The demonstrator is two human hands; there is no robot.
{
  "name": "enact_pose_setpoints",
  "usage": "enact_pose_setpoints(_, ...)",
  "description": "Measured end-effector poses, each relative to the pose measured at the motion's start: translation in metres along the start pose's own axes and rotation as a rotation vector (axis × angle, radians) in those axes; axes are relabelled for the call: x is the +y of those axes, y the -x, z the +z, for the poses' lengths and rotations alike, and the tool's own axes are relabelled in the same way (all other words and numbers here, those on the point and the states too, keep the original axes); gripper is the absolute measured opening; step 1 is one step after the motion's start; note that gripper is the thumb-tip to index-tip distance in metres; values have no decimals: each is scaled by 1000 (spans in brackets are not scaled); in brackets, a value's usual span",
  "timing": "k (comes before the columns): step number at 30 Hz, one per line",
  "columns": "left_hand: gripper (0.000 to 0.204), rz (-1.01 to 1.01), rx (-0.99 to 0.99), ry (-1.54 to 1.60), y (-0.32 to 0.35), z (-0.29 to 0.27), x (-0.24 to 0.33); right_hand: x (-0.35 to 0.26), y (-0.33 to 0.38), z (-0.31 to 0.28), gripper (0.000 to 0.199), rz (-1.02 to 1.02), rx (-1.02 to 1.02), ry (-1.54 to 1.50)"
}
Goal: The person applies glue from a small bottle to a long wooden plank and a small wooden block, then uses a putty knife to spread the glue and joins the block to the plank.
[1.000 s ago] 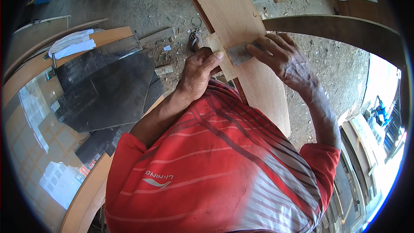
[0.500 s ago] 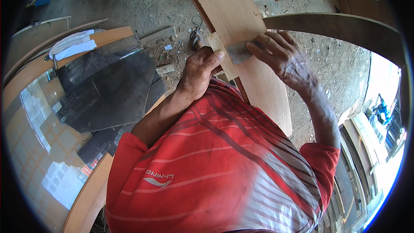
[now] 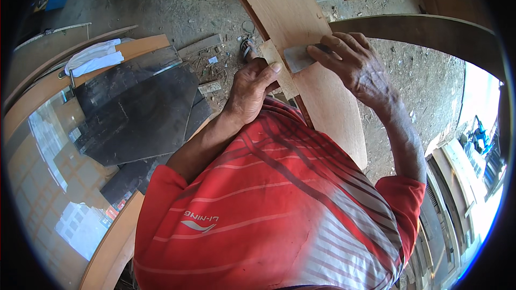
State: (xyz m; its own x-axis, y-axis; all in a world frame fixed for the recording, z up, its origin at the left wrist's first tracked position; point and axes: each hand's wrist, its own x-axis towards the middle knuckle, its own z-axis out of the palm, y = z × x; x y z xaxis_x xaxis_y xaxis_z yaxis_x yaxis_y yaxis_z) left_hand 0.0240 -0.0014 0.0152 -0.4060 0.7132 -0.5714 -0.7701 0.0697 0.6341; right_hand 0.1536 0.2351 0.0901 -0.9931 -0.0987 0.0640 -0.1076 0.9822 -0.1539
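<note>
A long, pale wooden board (image 3: 332,110) runs from the far edge down to my body. Across its left edge lies a small light wood strip (image 3: 287,84). My left hand (image 3: 248,90) is closed on this strip, thumb pressed on top; its other fingers are partly hidden under the board's edge. In my right hand (image 3: 356,67) is a flat grey scraper (image 3: 296,59), pinched at its right end, fingers curled over it. The blade lies over the board, its left edge close beside the strip; whether they touch I cannot tell.
A curved dark wooden piece (image 3: 414,26) extends rightward from the board. On the left, dark panels (image 3: 142,113) and a white cloth (image 3: 95,59) rest on a glass-topped table (image 3: 37,182). Offcuts (image 3: 200,44) litter the floor; planks (image 3: 454,177) are stacked at right.
The scraper has shifted slightly away from my body along the board, and its angle has turned a little. My left hand keeps its grip on the strip.
</note>
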Motion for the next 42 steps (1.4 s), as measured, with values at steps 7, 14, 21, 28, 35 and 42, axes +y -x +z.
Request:
enact_pose_setpoints(7, 19, 1, -6, 4, 1, -1, -1, 1, 3, -2, 45, 26, 17, -16)
enact_pose_setpoints(14, 18, 4, -18, 18, 1, 0, 0, -6, 5, -5, 49, 111, 17, -74)
enact_pose_setpoints(21, 19, 8, -38, 20, 1, 1, 1, -44, 23, 1, 57, 236, -16, -227)
enact_pose_setpoints(28, 19, 5, -51, 31, 0, 1, 2, -67, 31, -3, 54, 344, -5, -322)
enact_pose_setpoints(35, 28, 27, -108, -13, -3, -6, -1, -88, 28, -3, 50, 400, 31, -367)
enact_pose_setpoints(42, 20, 29, -42, 76, 0, 4, 1, -75, 39, -10, 51, 582, 130, -363)
